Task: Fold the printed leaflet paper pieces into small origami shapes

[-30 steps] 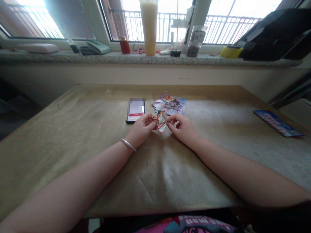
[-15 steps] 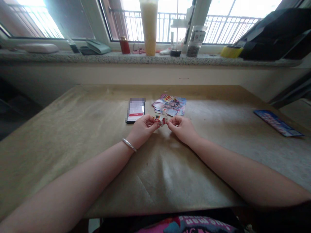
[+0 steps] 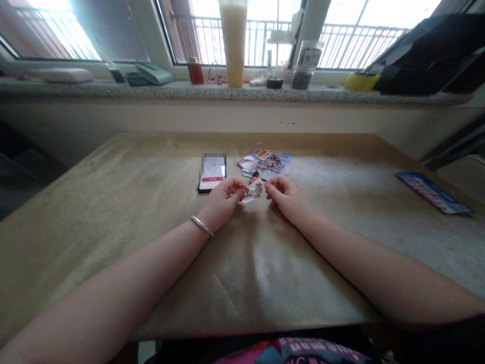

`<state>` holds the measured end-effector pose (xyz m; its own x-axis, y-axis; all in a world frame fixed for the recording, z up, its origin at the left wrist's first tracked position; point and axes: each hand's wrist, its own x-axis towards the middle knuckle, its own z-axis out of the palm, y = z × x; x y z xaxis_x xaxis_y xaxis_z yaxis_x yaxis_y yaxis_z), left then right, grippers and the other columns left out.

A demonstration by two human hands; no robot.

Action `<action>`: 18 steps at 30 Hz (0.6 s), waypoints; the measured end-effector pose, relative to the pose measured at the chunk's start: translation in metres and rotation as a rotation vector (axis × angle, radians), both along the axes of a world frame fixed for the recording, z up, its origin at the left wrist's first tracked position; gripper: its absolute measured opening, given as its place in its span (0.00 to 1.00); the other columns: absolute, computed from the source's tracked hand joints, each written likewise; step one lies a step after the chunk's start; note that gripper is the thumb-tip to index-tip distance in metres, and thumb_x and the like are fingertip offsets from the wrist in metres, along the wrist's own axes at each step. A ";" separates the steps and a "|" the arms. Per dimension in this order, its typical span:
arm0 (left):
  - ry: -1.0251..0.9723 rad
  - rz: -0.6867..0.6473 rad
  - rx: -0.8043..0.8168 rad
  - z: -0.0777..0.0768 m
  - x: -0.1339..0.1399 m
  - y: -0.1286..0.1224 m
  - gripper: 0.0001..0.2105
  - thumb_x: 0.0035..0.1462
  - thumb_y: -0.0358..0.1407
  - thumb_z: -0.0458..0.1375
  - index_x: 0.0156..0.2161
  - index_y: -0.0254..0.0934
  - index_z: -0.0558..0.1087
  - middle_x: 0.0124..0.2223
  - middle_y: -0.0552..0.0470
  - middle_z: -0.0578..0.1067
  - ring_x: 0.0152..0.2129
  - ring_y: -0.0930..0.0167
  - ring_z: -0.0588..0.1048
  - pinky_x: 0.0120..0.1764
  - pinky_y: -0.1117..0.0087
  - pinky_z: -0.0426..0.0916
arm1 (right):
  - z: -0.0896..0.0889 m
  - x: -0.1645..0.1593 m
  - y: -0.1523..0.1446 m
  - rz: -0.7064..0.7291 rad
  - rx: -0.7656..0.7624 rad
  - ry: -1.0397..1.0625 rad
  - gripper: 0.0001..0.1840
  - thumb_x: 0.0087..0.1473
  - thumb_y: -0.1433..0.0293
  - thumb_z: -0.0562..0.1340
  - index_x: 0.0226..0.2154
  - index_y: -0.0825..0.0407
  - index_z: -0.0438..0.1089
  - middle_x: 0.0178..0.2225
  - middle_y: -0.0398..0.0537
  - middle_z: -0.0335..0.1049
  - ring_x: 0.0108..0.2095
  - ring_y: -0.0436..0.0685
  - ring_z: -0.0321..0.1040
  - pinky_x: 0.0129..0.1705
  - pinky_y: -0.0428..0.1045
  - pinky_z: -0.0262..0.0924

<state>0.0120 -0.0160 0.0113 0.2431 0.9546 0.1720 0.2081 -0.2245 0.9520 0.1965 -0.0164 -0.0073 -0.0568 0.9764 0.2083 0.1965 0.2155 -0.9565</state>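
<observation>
While the left hand pinches the left side of the paper between thumb and fingers, the right hand curls its fingertips just beside the right side; whether they touch it, I cannot tell. Both work above the middle of the tabletop. Judging by its shape, some folding is done: small, pointed flaps show. They splay unevenly, so the piece looks unfinished, with shaping and flattening probably left. It seems thin and crisp, white in places, with a dark-and-orange tip and red marks. A smooth metal bangle rings the left wrist. Just beyond the paper, glossy printed sheets lie in a loose, fanned stack; left of them rests a flat, dark-edged phone, screen lit. Well to the right lies a long, shiny blue packet. The tan tabletop has a dull sheen and faint creases.
</observation>
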 end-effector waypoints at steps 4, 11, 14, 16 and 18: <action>0.033 -0.007 -0.018 0.001 0.001 -0.002 0.01 0.53 0.31 0.55 0.33 0.37 0.67 0.26 0.57 0.70 0.22 0.76 0.69 0.26 0.76 0.63 | -0.001 0.002 0.003 0.001 -0.016 0.066 0.15 0.48 0.57 0.60 0.34 0.50 0.65 0.28 0.41 0.66 0.26 0.49 0.62 0.24 0.45 0.57; -0.024 -0.086 -0.056 0.000 0.002 -0.003 0.04 0.53 0.34 0.57 0.33 0.36 0.67 0.27 0.56 0.71 0.24 0.75 0.71 0.27 0.76 0.66 | 0.004 0.001 0.002 0.118 -0.156 0.094 0.18 0.43 0.55 0.63 0.31 0.51 0.67 0.22 0.39 0.66 0.21 0.47 0.60 0.21 0.43 0.55; -0.098 -0.089 -0.063 -0.002 0.001 -0.001 0.10 0.51 0.38 0.60 0.35 0.35 0.66 0.31 0.55 0.71 0.25 0.76 0.72 0.30 0.75 0.68 | 0.003 0.001 0.002 0.129 -0.179 0.060 0.16 0.41 0.56 0.65 0.25 0.52 0.65 0.18 0.39 0.66 0.18 0.46 0.59 0.20 0.43 0.54; -0.167 -0.085 -0.124 -0.004 0.000 0.000 0.15 0.50 0.42 0.61 0.36 0.35 0.63 0.31 0.55 0.71 0.26 0.75 0.73 0.30 0.74 0.69 | 0.001 0.001 0.003 0.068 -0.186 0.083 0.17 0.41 0.56 0.65 0.23 0.51 0.63 0.18 0.39 0.66 0.18 0.46 0.60 0.20 0.43 0.56; -0.192 -0.087 -0.192 -0.006 -0.001 0.001 0.18 0.50 0.47 0.60 0.35 0.35 0.62 0.31 0.54 0.71 0.25 0.74 0.73 0.27 0.74 0.69 | -0.001 -0.001 0.005 -0.006 -0.184 0.141 0.18 0.40 0.56 0.66 0.23 0.51 0.61 0.19 0.40 0.68 0.20 0.47 0.64 0.22 0.44 0.60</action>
<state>0.0109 -0.0150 0.0057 0.3058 0.9512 0.0410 0.0078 -0.0456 0.9989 0.1960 -0.0117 -0.0083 -0.0340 0.9989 0.0319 0.0592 0.0339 -0.9977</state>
